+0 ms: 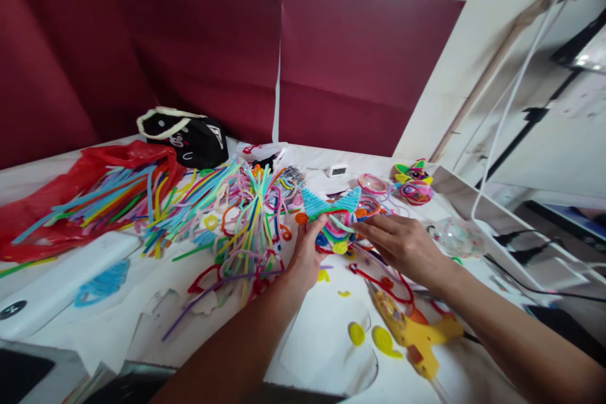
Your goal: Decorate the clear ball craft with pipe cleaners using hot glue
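Note:
A pipe-cleaner craft (340, 247) with two pointed blue ears and coloured curls is held up in front of me, over the table. My left hand (307, 254) grips its left side, thumb on the front. At its right side, my right hand (402, 241) has its fingers pressed together on the end of a pale green pipe cleaner (341, 223) lying across the front. Below the hands lie yellow coils (387, 342) of pipe cleaner and a yellow glue gun (426, 334). Red bent pipe cleaners (388, 284) lie under my right wrist.
Bundles of pipe cleaners (258, 208) spread across the left and middle, some on a red plastic bag (28, 214). A black pouch (201, 142) and a small white digital display (337, 170) stand behind. A finished-looking craft (414, 191) sits at the back right, near a box wall (478, 205).

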Demonstrator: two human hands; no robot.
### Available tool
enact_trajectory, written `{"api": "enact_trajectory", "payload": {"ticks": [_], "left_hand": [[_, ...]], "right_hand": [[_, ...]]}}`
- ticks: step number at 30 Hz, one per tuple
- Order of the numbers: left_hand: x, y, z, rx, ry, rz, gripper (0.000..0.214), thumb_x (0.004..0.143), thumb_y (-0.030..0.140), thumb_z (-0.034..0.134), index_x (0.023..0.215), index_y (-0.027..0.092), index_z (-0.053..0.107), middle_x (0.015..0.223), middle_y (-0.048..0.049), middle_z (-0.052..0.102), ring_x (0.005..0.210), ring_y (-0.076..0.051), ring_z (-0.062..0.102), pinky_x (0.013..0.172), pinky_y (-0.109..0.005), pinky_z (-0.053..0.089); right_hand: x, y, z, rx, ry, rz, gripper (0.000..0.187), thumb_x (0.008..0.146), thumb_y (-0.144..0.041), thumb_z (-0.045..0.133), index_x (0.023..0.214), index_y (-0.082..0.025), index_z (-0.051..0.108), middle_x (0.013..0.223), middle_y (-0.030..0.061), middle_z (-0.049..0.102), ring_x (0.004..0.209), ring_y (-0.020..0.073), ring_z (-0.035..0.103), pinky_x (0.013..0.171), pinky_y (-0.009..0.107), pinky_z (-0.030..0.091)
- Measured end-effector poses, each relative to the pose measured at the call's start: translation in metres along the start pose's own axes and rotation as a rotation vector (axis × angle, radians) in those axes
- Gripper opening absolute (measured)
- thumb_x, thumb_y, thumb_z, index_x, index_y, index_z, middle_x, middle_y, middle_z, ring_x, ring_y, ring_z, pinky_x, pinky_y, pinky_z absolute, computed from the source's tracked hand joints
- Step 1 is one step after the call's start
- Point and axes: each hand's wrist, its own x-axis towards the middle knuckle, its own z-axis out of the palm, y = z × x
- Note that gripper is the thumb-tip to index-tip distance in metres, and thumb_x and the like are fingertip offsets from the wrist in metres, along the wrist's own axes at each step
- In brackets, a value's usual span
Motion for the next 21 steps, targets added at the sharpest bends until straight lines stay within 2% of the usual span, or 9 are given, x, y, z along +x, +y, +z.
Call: {"api": "enact_trajectory", "payload": {"ticks": [3, 8, 13, 16, 21], "left_hand": [[-0.001, 0.004, 0.003, -0.026, 0.061, -0.041, 0.065, 0.068, 0.04, 0.088, 0.127, 0.027, 0.065, 0.137, -0.0113, 0.066, 0.133, -0.036, 0.057, 0.104, -0.056, 0.052], [-0.002, 0.007, 0.005, -0.066, 0.037, -0.025, 0.062, 0.068, 0.039, 0.089, 0.124, 0.027, 0.068, 0.135, -0.0102, 0.068, 0.129, -0.034, 0.062, 0.104, -0.054, 0.054], [-0.006, 0.012, 0.007, -0.049, -0.025, -0.008, 0.056, 0.073, 0.04, 0.085, 0.125, 0.027, 0.067, 0.13, -0.0086, 0.072, 0.131, -0.034, 0.061, 0.106, -0.057, 0.052], [-0.006, 0.015, 0.008, -0.053, -0.043, -0.014, 0.053, 0.075, 0.038, 0.083, 0.125, 0.03, 0.067, 0.132, -0.006, 0.071, 0.132, -0.033, 0.061, 0.107, -0.057, 0.052], [-0.004, 0.014, 0.006, -0.049, -0.113, 0.023, 0.047, 0.076, 0.031, 0.083, 0.119, 0.024, 0.067, 0.127, -0.0069, 0.073, 0.13, -0.031, 0.062, 0.109, -0.053, 0.05]], "right_hand": [[0.0, 0.0, -0.006, 0.109, 0.084, 0.1, 0.021, 0.103, -0.014, 0.052, 0.118, -0.016, 0.067, 0.095, 0.0083, 0.076, 0.074, 0.0132, 0.07, 0.062, 0.023, 0.051], [-0.008, 0.006, -0.03, 0.259, 0.143, 0.306, 0.017, 0.101, -0.021, 0.058, 0.11, -0.019, 0.072, 0.082, 0.0046, 0.075, 0.067, 0.013, 0.07, 0.061, 0.022, 0.053], [-0.032, 0.014, -0.046, 0.35, 0.026, 0.561, 0.028, 0.101, -0.039, 0.058, 0.103, -0.02, 0.078, 0.073, 0.004, 0.075, 0.051, 0.0131, 0.063, 0.051, 0.025, 0.05], [-0.052, 0.019, -0.045, 0.384, -0.047, 0.653, 0.035, 0.099, -0.043, 0.056, 0.103, -0.017, 0.079, 0.067, 0.0047, 0.073, 0.049, 0.0136, 0.061, 0.05, 0.025, 0.048], [-0.089, 0.029, -0.035, 0.467, -0.205, 0.812, 0.042, 0.098, -0.047, 0.05, 0.107, -0.015, 0.076, 0.064, 0.0048, 0.072, 0.047, 0.0145, 0.059, 0.048, 0.026, 0.046]]}}
